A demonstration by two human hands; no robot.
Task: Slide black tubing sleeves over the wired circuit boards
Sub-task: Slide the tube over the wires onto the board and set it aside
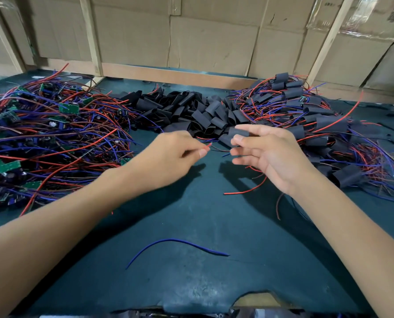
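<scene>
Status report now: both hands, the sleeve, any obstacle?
Left hand pinches red wire end. Right hand holds black sleeve. Wire not yet in sleeve. No obstacle between.

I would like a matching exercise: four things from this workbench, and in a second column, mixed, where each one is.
Things:
1. bare circuit boards
2. empty black sleeves
3. sleeved boards
4. loose blue wire

Places:
A. middle pile at the back
B. alone on the mat, nearest the person
C. pile on the left
D. pile on the right

Pairs: 1-C, 2-A, 3-D, 4-B
</scene>
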